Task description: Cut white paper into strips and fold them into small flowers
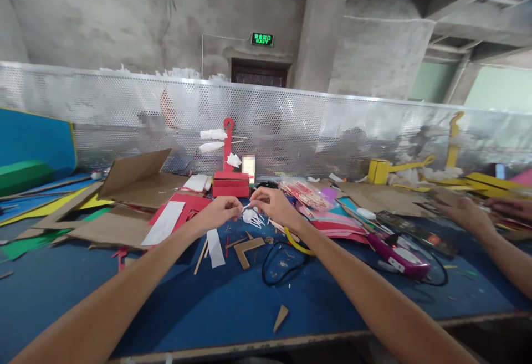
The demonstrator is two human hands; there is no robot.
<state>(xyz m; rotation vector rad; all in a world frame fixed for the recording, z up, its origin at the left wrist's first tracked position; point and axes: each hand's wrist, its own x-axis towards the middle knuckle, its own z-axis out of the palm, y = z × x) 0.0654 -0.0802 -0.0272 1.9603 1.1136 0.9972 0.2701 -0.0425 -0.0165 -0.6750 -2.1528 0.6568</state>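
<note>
Both hands meet above the middle of the blue table, fingertips pinched close together. Between them is a small thin white piece (246,207), held at its left end by my left hand (220,211) and at its right end by my right hand (272,204). White curled strips (252,218) lie just below the fingertips. Behind the hands is a red box (231,184), with a red upright piece (228,145) rising from it that carries white paper pieces. A white paper strip (215,248) lies below my left hand, beside an L-shaped cardboard piece (245,253).
Folded cardboard (133,178) and red sheets crowd the left. To the right are a bag of sticks (305,193), a purple tool (399,259), a black cable and another person's hands (465,211). A perforated metal screen (291,126) stands behind the table.
</note>
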